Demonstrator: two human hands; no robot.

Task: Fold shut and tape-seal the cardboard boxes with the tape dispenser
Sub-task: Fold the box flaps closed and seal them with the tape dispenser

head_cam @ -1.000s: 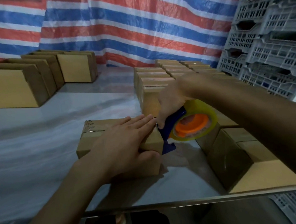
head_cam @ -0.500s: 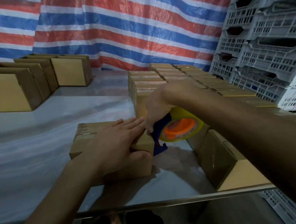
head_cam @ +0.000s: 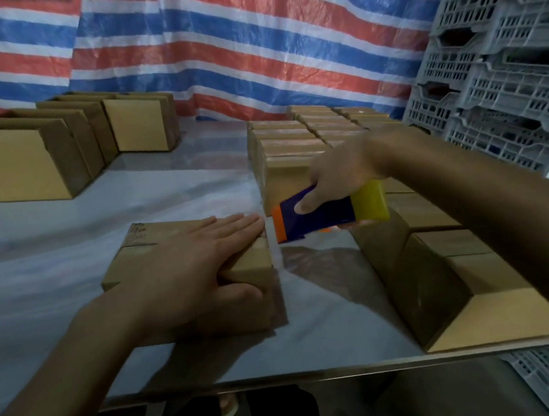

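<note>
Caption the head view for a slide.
Left hand rests on a cardboard box while the right hand holds the tape dispenser beside it.

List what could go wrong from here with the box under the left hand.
1. The left hand lies flat on the brown cardboard box. Its fingertips sit at the box's right edge, beside the orange end of the blue plastic tape dispenser held by the right hand. The next pass could nick them.
2. The right forearm passes above the nearest side box, which sits at the front edge of the grey table. A swing might knock it off.
</note>
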